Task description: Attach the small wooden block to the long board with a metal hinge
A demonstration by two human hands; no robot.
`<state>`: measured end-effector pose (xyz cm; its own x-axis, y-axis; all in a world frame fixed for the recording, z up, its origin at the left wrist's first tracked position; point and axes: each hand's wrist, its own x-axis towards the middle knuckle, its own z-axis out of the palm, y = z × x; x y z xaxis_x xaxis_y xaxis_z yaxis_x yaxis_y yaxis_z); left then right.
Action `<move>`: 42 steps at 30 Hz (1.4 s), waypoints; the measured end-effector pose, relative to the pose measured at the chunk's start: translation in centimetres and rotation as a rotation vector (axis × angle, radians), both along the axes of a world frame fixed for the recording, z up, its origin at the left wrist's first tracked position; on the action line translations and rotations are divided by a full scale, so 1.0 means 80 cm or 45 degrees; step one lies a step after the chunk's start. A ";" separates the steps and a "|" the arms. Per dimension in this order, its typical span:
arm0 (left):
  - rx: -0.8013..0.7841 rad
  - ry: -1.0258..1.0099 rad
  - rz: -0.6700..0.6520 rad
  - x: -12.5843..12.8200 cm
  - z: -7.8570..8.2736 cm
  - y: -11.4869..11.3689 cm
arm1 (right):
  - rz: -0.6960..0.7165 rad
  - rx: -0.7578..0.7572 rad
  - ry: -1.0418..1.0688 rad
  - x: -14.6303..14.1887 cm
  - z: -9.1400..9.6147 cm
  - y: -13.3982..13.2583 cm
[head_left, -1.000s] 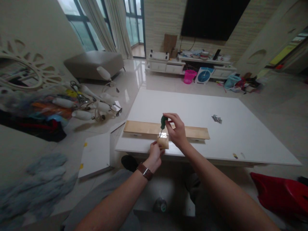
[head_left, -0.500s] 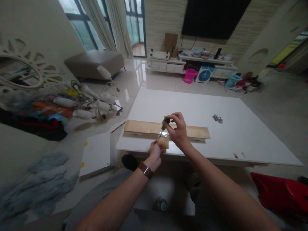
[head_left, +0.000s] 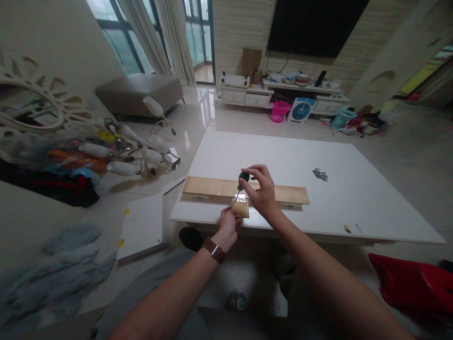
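Note:
My right hand [head_left: 261, 189] is closed, thumb and fingers pinching the green handle of a screwdriver [head_left: 243, 181]. Its shaft slants down to the left side of a shiny metal hinge [head_left: 240, 198]. The hinge lies between a long wooden board [head_left: 208, 187] and a small wooden block [head_left: 241, 209]. With a watch on the wrist, my left hand [head_left: 229, 223] grips the block at its lower left edge, its fingers partly underneath. The board rests raised on small white pieces on the white tabletop [head_left: 269, 153]. Whether a screw sits under the screwdriver tip is too small to tell.
Several metal hinges [head_left: 320, 174] lie in a pile on the tabletop's right half. A small yellow and dark item [head_left: 347, 229] is near the front edge. A white panel [head_left: 141, 226] stands at the left, and a red chair [head_left: 410, 288] at the lower right.
The small block and hinge have tilted slightly, with the block's right side a little higher. Both hands keep nearly the same place and the same hold.

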<state>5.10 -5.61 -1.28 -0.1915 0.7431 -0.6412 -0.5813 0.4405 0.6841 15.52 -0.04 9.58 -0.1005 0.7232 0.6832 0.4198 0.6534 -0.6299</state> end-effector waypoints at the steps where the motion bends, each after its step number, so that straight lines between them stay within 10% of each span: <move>1: -0.026 -0.002 0.006 0.001 0.004 0.000 | 0.021 -0.001 0.009 0.000 0.000 0.000; 42: -0.077 -0.036 0.052 0.001 0.026 -0.002 | 0.037 0.005 0.004 0.000 0.000 0.002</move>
<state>5.18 -5.75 0.77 -0.2018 0.6946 -0.6905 -0.6186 0.4562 0.6397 15.50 0.12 9.57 -0.1197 0.7175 0.6862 0.3986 0.6678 -0.6287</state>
